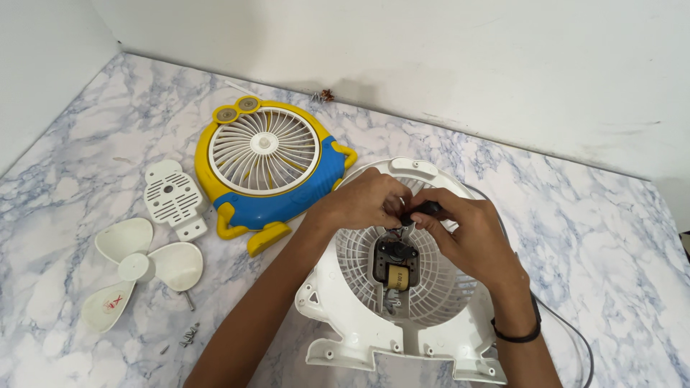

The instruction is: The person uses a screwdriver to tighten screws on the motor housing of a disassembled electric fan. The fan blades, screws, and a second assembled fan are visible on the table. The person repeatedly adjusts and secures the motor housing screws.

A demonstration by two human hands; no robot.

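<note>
Nearest: white fan housing, round, lying flat on the marbled blue-white worktop, flanged base edge toward the viewer. Inside its grille sits the small motor, black top, yellowish coil below, on a metal bracket.

Right hand comes in from lower right, black band on the wrist. Fingers curled closed around a dark-handled tool, which points down toward the motor; tip hidden between the fingers, kind of tool not certain.

Left hand comes in from lower centre, fingers bent and pinched at the same spot just above the motor, touching the right hand. What it pinches cannot be made out.

A grey cord trails off the housing's right side.

Left, near edge: loose screws, then a white three-blade propeller with a thin metal shaft beside it.

Further back: white perforated back plate; just beside it a yellow-and-blue front cover with white radial grille, lying face up.

Farthest: small dark scrap at the foot of the white wall.
</note>
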